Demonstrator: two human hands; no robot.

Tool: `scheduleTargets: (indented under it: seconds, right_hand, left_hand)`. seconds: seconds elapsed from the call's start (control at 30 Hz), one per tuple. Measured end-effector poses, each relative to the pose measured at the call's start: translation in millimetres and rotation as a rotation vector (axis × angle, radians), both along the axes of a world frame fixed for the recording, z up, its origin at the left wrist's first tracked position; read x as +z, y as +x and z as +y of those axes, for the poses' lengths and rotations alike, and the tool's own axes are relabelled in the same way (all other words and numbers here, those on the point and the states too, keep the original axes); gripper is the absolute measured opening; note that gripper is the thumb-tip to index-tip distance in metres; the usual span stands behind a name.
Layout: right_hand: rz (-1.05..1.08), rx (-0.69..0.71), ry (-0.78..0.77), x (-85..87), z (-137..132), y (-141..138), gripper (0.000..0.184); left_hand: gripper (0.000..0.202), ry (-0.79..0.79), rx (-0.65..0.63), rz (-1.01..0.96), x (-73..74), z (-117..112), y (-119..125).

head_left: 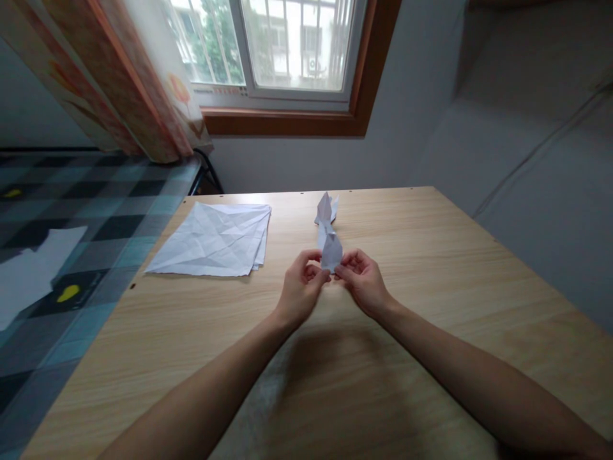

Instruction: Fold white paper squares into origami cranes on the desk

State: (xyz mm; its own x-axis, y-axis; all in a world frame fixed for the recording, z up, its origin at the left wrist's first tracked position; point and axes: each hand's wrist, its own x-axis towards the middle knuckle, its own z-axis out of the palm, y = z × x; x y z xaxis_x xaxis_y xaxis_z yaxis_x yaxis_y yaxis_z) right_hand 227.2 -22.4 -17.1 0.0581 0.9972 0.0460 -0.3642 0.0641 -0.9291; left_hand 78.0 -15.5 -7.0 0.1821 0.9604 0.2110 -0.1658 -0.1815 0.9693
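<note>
A small folded white paper piece point(331, 250) stands on the wooden table point(431, 255) in the middle. My left hand point(301, 289) pinches its near left edge with curled fingers. My right hand point(364, 280) pinches the near right edge the same way. Just behind it a second folded white paper shape point(326, 209) lies on the table, and it seems to touch or join the held piece; I cannot tell which.
A stack of creased white paper sheets point(213, 238) lies to the left on the table. A bed with a checked cover point(71, 223) borders the table's left edge. A window point(278, 45) and a curtain point(124, 83) are behind; a grey wall is to the right.
</note>
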Motion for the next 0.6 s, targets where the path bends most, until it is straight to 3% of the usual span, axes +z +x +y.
scheduleTargets:
  seconds: [0.1,0.23,0.33,0.47,0.6]
  right_hand:
    - [0.063,0.026,-0.024,3.8,-0.5,1.4,0.034]
    - [0.141,0.029,-0.043,8.2,-0.5,1.4,0.036]
    - [0.076,0.03,-0.032,6.8,-0.3,0.1,0.041]
    - [0.014,0.004,0.027,0.9,0.7,-0.7,0.046]
    - [-0.01,-0.025,0.042,-3.2,1.8,0.1,0.04]
  left_hand:
    - [0.006,0.101,0.03,0.077,1.5,1.1,-2.0]
    - [0.017,0.113,0.065,0.105,2.8,3.8,-5.4]
    - [0.024,0.088,0.039,0.094,1.2,4.8,-7.2]
    - [0.009,0.012,0.001,0.021,-0.6,3.1,-4.1]
    - [0.048,-0.031,0.029,-0.091,-2.4,0.8,2.3]
